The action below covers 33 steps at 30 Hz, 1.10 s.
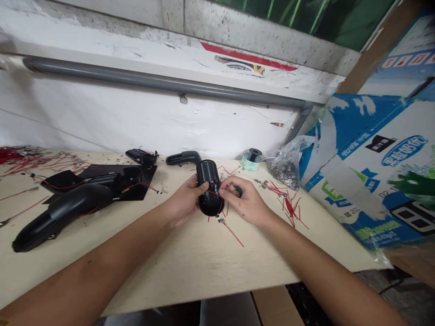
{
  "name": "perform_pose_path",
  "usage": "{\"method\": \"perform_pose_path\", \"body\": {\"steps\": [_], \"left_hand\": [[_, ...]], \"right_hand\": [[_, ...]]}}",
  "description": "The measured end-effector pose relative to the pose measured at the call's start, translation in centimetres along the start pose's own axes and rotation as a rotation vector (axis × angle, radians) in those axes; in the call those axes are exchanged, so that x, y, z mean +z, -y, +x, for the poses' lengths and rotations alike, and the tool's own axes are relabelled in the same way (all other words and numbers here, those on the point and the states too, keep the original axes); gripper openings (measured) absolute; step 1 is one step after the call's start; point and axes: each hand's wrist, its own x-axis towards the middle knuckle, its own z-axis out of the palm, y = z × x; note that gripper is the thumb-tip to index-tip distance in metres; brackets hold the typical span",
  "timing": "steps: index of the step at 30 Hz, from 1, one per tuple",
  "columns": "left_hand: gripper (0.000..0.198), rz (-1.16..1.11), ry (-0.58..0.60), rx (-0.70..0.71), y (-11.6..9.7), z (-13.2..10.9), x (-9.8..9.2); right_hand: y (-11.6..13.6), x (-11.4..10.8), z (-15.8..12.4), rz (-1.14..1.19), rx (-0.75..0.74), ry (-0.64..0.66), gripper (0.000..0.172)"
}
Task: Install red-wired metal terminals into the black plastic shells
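Note:
My left hand (185, 201) grips a black plastic housing (210, 181), a rounded, ribbed shell standing nearly upright over the board. A thin red wire (217, 199) runs across the shell's lower part. My right hand (245, 201) is at the shell's right side, its thumb and fingers pinched on the wire or on a small part there; the fingers hide which. A small green item (238, 190) shows behind those fingers. Loose red wires with metal terminals (290, 208) lie just right of my right hand.
Black plastic shells with red wiring (64, 208) and a black sheet (136, 181) cover the bench's left side. Behind are a curved black tube (183, 158), a tape roll (251, 160) and a bag of metal parts (285, 168). A printed carton (374, 167) stands at right.

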Motion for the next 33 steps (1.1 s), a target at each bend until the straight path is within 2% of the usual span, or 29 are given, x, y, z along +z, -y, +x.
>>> {"method": "perform_pose_path", "body": {"steps": [8,12,16,19,24,29,33], "left_hand": [[0.032,0.13,-0.044,0.094,1.1,0.7,-0.5],[0.032,0.119,-0.05,0.118,1.3,0.8,-0.4],[0.033,0.061,-0.016,0.128,1.1,0.5,0.0],[0.03,0.012,-0.022,0.111,1.0,0.4,0.2],[0.024,0.058,-0.046,0.134,1.1,0.4,0.2],[0.024,0.071,-0.039,0.166,1.2,0.6,0.0],[0.028,0.027,-0.045,0.11,1.0,0.9,-0.1]], "right_hand": [[-0.2,0.4,-0.3,-0.087,0.059,-0.032,0.011],[-0.7,0.5,-0.4,-0.116,0.045,-0.07,0.013],[-1.2,0.7,-0.5,-0.133,0.085,0.006,0.013],[-1.1,0.8,-0.5,-0.098,0.115,0.029,0.012],[0.0,0.9,-0.5,0.007,0.159,0.013,0.02],[1.2,0.9,-0.9,-0.034,0.065,0.097,0.025],[1.5,0.8,-1.3,-0.121,-0.064,0.172,0.031]]}}
